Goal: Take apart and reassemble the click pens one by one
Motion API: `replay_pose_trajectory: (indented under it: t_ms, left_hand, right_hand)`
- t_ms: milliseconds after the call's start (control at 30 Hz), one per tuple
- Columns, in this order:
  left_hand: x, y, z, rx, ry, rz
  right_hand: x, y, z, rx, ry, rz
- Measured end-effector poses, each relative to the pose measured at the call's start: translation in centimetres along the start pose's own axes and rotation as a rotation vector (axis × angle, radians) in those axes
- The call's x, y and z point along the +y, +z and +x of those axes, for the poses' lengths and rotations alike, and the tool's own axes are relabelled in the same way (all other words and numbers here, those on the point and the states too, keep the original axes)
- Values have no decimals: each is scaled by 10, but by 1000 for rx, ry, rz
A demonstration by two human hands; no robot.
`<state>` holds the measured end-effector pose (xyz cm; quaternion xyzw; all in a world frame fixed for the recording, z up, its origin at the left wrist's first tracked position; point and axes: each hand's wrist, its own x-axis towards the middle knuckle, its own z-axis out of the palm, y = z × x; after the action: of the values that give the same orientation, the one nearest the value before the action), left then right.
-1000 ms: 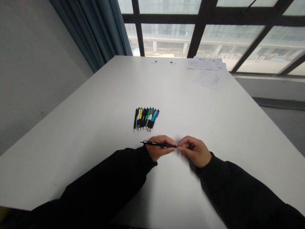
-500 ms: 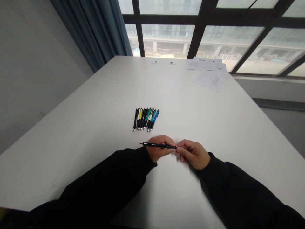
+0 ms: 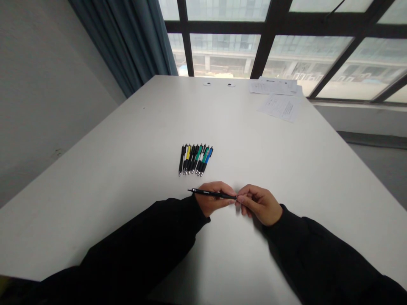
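Note:
A slim black mechanical pencil with small white lettering lies nearly level across my left hand, its thin pointed tip to the left. The thumb and fingers of that hand are closed on the barrel near its right end. Right there, my right hand pinches the end of the pencil between thumb and forefinger, which partly hide it. Beyond the left hand, several click pens lie side by side in a row on the white table. They are black, yellow, white, green and blue, with silver tips towards me.
Printed sheets of paper lie at the table's far right corner. Two small white oval pieces with dark spots sit at the far edge, one a white oval. Behind stand a window and a blue curtain.
Almost nothing differs. Both hands hold the mechanical pencil in the same way, and the whole view has shifted very slightly.

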<state>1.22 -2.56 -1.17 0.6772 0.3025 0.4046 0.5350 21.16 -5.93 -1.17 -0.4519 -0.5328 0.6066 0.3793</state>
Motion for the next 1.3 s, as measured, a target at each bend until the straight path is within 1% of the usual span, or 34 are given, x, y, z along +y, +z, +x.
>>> replay_pose_trajectory:
  t_ms: [167, 233, 467, 600, 700, 867, 933, 1067, 1133, 1200, 1300]
  left_hand:
    - [-2, -1, 0, 35, 62, 23]
    - [-2, -1, 1, 39, 58, 41]
    - [5, -4, 0, 28, -73, 43]
    - [8, -3, 0, 60, -136, -37]
    - [7, -2, 1, 92, -161, -112]
    - [1, -2, 2, 65, -156, -232]
    - [-1, -2, 2, 66, -141, -268]
    - [-3, -2, 3, 75, -135, -322]
    - [-3, -2, 3, 69, -149, -311]
    - [-3, -2, 3, 64, -163, -300]
    - [-1, -3, 3, 63, -181, -304]
  right_hand:
    - [-2, 4, 0, 36, -6, 33]
    - [-2, 4, 0, 44, -31, 40]
    - [3, 1, 2, 81, -77, 31]
    - [0, 1, 1, 94, -111, 47]
    - [-2, 0, -1, 90, -138, 8]
    - [-4, 0, -3, 68, -181, -132]
    - [-4, 0, -4, 91, -194, -229]
    - [-6, 0, -4, 218, -265, -644]
    - [-7, -1, -3, 240, -291, -806]
    - [-7, -3, 0, 243, -285, -880]
    - [-7, -6, 4, 264, -250, -890]
